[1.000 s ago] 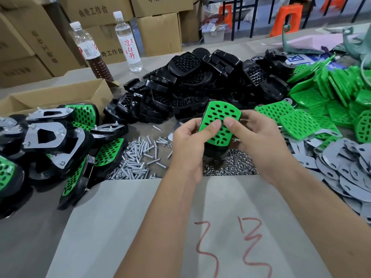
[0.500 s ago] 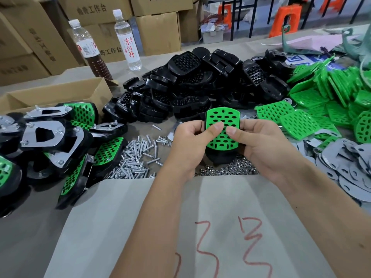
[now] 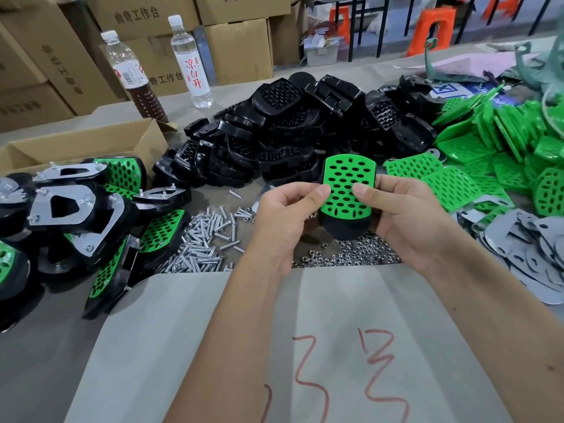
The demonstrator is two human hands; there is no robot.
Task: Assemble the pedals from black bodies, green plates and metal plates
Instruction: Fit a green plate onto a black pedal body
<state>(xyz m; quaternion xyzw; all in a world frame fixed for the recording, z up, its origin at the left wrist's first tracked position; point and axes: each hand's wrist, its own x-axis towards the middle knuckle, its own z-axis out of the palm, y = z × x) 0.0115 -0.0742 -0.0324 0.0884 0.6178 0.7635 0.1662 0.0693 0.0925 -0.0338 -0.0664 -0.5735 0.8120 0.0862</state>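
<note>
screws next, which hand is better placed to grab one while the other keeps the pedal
Probably the left hand. The screws lie just to its left, while the right hand is on the far side of the green plate and black body both hands grip, nearer the metal plates.

green perforated plate (image 3: pixel 348 184), black body (image 3: pixel 343 228), seemingly grey metal plates (image 3: pixel 518 239)
</note>
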